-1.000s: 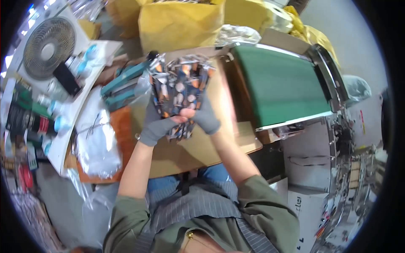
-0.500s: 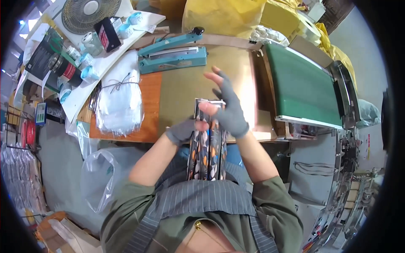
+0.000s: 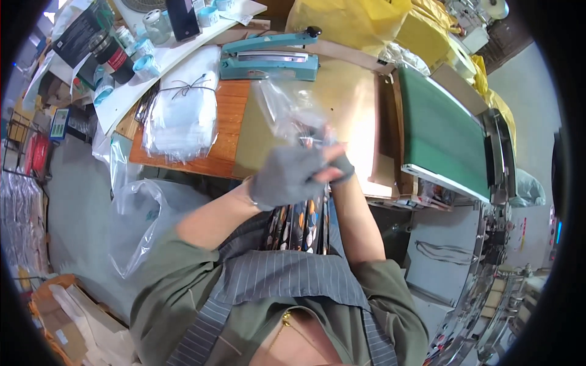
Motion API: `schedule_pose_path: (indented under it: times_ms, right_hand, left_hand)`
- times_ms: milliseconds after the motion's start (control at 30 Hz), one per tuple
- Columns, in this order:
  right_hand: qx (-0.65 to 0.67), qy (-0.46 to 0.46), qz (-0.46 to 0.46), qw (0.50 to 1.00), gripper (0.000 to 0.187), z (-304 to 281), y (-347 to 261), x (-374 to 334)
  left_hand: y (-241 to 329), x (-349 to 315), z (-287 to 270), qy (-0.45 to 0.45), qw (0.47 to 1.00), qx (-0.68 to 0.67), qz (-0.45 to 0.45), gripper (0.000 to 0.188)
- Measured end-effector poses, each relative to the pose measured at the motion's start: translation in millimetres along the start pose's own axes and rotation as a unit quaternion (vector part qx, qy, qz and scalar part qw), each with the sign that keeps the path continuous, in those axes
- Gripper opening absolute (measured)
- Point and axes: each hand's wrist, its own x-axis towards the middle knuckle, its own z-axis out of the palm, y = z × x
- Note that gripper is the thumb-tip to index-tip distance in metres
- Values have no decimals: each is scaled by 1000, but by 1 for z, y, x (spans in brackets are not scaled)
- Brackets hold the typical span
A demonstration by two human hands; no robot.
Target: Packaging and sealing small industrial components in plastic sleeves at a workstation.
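A bundle of long dark strips with an orange, white and grey leaf print (image 3: 296, 229) stands against my apron, its far end covered by my hands. My left hand (image 3: 287, 177), in a grey fingerless glove, reaches across that far end with its fingers bent toward the right. What lies inside those fingers is hidden. My right hand (image 3: 343, 169), gloved alike, is mostly behind the left one, so its grip does not show. Clear plastic film (image 3: 278, 110) sticks up beyond both hands, blurred by motion.
A blue-green bar sealer (image 3: 268, 64) stands at the back of the wooden table (image 3: 229, 131). A tied stack of clear bags (image 3: 182, 116) lies left. Right is a green conveyor belt (image 3: 445, 131). Jars and tape rolls crowd a white shelf (image 3: 168, 70). A plastic bag (image 3: 137, 219) hangs lower left.
My right hand, spread open above the bundle before, has come down behind my left. My left hand has moved over the bundle's far end. Clear film now shows beyond the hands. The view has shifted.
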Motion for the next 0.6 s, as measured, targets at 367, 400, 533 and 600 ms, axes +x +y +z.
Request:
schedule_pose_path:
  times_ms: [367,400,533,600]
  right_hand:
    - [-620,107,99,771,27,-8,87,-156]
    - [-579,184,29,794,20,-9,67,-128]
    - [-527,300,-156,780,16,43,-37,-45]
    - [-651,297,-176,676,12,50,-71,-20]
  left_hand:
    - [27,-106,11,-81,974,-90,-191,35]
    - [23,-80,16,-50,969,-100,-221,30]
    - [-37,3,2,45,980,42,-190,14]
    - [-84,35,-18,26,966,53,-252,15]
